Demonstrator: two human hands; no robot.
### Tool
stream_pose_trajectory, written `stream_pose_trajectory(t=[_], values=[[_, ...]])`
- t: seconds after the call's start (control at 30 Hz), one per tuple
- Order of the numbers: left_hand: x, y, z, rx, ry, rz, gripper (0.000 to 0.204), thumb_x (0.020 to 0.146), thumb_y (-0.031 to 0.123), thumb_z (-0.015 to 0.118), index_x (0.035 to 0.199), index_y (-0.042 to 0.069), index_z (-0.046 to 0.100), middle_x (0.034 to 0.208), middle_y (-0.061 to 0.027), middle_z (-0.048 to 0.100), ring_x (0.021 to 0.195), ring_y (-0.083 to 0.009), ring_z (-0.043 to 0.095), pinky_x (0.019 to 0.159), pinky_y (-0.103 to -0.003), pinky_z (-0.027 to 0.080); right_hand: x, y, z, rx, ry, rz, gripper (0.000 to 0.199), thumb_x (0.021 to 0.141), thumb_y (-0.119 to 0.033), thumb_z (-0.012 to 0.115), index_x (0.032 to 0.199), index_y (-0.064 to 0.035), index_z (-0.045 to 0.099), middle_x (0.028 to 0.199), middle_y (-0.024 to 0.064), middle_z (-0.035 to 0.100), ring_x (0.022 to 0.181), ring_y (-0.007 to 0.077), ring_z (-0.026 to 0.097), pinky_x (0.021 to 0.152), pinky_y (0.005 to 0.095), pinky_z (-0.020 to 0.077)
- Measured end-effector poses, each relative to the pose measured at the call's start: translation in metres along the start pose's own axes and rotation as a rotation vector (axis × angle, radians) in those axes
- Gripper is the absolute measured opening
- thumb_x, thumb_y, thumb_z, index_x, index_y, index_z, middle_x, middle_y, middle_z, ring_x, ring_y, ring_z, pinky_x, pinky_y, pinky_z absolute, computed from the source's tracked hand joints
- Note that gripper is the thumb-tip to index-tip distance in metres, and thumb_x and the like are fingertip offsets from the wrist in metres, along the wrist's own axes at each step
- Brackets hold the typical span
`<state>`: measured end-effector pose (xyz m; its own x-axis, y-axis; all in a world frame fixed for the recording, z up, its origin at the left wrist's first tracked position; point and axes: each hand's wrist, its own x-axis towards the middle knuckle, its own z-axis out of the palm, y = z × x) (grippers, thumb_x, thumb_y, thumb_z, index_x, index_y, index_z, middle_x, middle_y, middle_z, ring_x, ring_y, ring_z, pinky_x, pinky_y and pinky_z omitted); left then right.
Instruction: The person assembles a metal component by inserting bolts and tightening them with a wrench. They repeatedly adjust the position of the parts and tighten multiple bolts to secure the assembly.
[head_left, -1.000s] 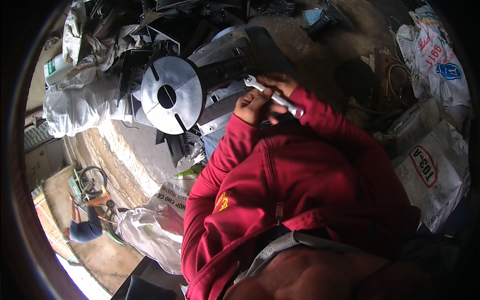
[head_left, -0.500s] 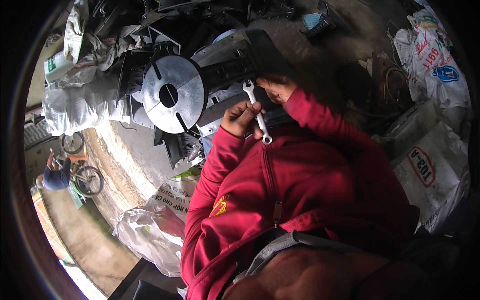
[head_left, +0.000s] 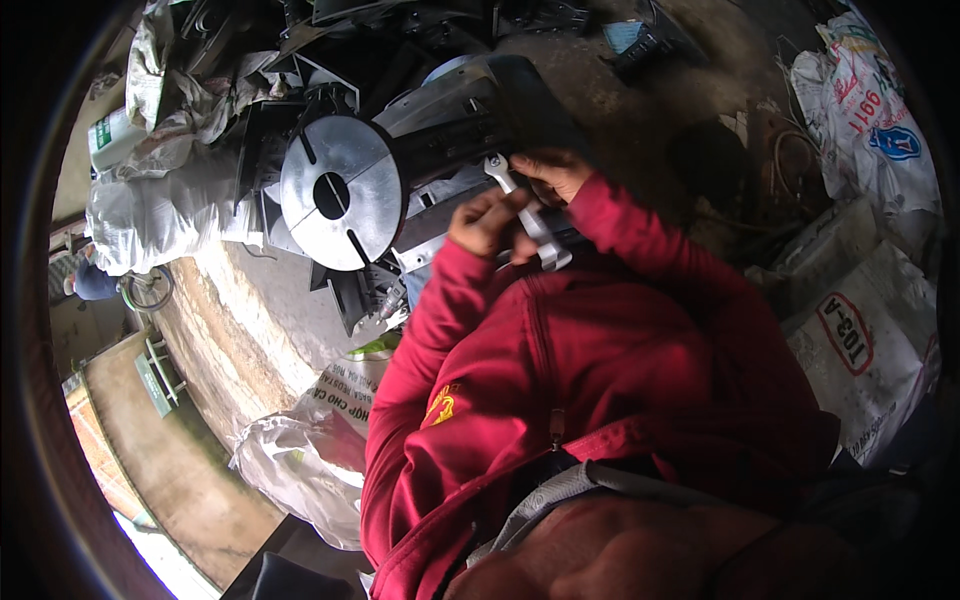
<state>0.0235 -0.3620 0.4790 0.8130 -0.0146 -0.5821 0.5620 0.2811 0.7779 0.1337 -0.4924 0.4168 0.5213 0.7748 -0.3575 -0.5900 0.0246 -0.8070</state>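
A silver combination wrench (head_left: 540, 236) lies slantwise before my chest, its ring end up and away from me and its open jaw down near the jacket. My left hand (head_left: 488, 222) is at its shaft with fingers bent round it, smeared by motion. Beside the ring end, my right hand (head_left: 556, 174) has its fingers curled together. Whatever they may pinch is hidden. Just beyond both hands lies a dark metal machine part (head_left: 455, 140) with a long body and bolts. At its left end stands a round shiny slotted disc (head_left: 365, 195) with a central hole.
Black metal brackets (head_left: 262, 150) crowd the far left. White plastic wrapping (head_left: 165, 215) and a clear bag (head_left: 295, 470) lie at left. Printed sacks (head_left: 845, 335) stand at right. A person (head_left: 95, 280) with a bicycle (head_left: 148, 290) is outside at far left.
The wrench has been turned end for end: its ring now points away and its jaw toward me. My left hand shifted slightly. The cyclist outside moved farther off.
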Motion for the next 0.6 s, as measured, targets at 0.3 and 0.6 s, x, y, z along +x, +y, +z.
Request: stream_pose_trajectory(t=[0.3, 0.6], values=[[-0.018, -0.006, -0.01, -0.005, 0.01, 0.085, 0.022, 0.091, 0.021, 0.052, 0.087, 0.0, 0.058, 0.068, -0.007, 0.063, 0.039, -0.0097, 0.052, 0.035, -0.019, 0.038, 0.004, 0.005, -0.004, 0.122, -0.078, -0.014, 0.034, 0.085, -0.035, 0.061, 0.064, -0.0109, 0.049, 0.045, -0.0045, 0.036, 0.034, 0.0049, 0.03, 0.033, 0.0224, 0.0203], [0.012, -0.01, 0.027, -0.279, 0.052, 0.093, 0.028, 0.091, 0.026, 0.051, 0.093, -0.002, 0.055, 0.075, -0.0146, 0.065, 0.057, -0.0211, 0.065, 0.043, -0.024, 0.051, -0.003, 0.0, -0.002, 0.074, -0.027, 0.026, 0.026, 0.086, -0.034, 0.06, 0.089, -0.0093, 0.063, 0.065, -0.0038, 0.055, 0.051, 0.0042, 0.045, 0.043, 0.0193, 0.0327]])
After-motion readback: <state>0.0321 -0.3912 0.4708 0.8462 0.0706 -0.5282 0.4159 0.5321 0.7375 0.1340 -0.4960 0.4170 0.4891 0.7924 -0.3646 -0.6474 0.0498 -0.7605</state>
